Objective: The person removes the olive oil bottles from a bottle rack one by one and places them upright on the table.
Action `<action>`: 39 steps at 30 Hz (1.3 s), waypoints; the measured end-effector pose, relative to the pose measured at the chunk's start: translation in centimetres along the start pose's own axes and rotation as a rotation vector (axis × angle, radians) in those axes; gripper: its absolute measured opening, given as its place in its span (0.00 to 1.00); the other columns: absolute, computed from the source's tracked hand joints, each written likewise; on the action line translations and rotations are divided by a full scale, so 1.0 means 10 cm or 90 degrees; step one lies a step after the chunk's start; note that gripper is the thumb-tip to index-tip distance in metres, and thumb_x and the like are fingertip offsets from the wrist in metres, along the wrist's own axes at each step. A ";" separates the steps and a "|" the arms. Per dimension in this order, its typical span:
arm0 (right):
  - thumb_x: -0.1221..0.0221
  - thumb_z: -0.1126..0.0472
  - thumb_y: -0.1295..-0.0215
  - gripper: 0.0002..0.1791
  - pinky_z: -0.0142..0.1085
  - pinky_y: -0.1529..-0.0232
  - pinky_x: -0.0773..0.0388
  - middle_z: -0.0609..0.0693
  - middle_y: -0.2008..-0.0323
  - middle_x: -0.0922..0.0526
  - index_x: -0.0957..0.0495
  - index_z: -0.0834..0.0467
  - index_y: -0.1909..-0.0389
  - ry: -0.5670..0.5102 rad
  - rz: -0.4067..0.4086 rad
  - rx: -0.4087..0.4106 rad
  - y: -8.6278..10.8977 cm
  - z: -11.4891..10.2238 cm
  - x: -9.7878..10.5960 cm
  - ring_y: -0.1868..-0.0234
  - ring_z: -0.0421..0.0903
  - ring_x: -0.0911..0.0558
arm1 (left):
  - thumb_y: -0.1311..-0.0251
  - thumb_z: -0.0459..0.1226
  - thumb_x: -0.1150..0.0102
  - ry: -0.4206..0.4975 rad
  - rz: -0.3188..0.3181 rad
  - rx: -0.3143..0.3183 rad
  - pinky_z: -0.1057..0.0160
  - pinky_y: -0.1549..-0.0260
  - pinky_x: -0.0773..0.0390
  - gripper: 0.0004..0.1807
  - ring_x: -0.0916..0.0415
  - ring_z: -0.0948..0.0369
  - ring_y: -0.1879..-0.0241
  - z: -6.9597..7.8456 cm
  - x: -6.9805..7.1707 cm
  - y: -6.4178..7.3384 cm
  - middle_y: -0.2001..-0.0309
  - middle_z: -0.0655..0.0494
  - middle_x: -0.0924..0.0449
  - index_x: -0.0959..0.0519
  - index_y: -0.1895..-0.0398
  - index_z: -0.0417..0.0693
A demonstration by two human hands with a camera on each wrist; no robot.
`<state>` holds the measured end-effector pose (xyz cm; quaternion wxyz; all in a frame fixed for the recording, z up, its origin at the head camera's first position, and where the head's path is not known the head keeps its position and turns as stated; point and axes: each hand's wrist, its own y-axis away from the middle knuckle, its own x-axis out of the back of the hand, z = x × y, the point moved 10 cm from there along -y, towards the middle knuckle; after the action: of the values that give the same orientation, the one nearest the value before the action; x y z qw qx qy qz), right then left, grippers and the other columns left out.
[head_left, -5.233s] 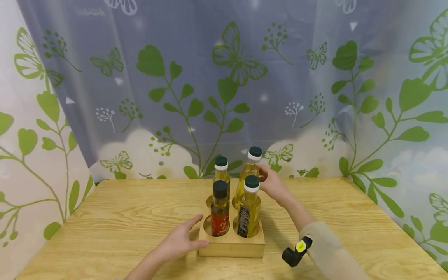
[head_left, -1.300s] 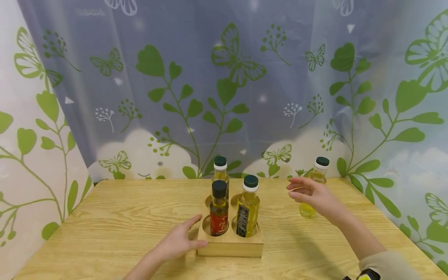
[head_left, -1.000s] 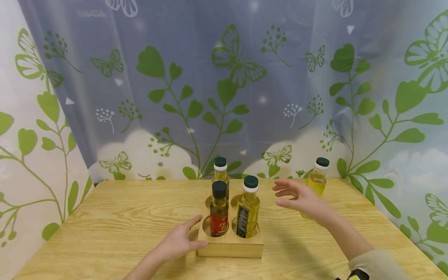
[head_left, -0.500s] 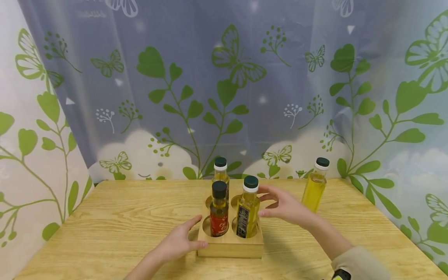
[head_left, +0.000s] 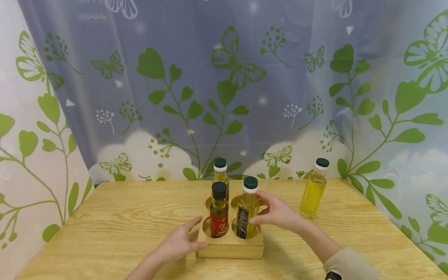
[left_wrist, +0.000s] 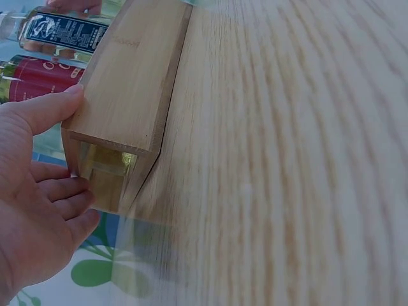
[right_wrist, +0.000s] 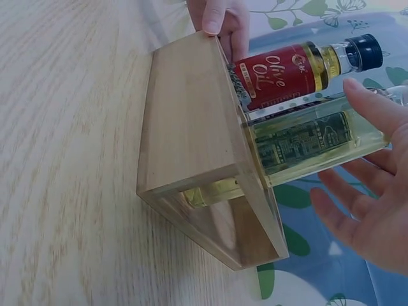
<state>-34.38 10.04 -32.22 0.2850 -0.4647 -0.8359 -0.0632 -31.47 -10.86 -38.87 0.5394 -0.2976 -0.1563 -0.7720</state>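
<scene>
The left hand, fingers loose, touches a wooden rack on the worktop. The right hand brackets, between thumb and fingers, the oil bottle seated at the rack's near right; whether it grips cannot be told.

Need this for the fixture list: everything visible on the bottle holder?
The bottle holder is a pale, grained box, apparently wood, hollow and open at its left and right ends. Its top has four round holes; three hold bottles, the back right one is empty. It sits flat on the table. The left hand touches its near left corner with the thumb.
</scene>
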 end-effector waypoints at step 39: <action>0.32 0.59 0.48 0.33 0.39 0.60 0.20 0.59 0.54 0.22 0.32 0.65 0.43 -0.024 0.120 0.023 -0.03 -0.23 0.38 0.60 0.51 0.19 | 0.50 0.50 0.34 0.017 0.000 0.006 0.37 0.43 0.41 0.47 0.44 0.38 0.37 -0.02 -0.01 0.01 0.34 0.37 0.42 0.43 0.32 0.35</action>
<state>-35.18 11.83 -28.25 0.2824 -0.5371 -0.7947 -0.0121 -31.36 -10.95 -39.05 0.5428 -0.2849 -0.1524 -0.7752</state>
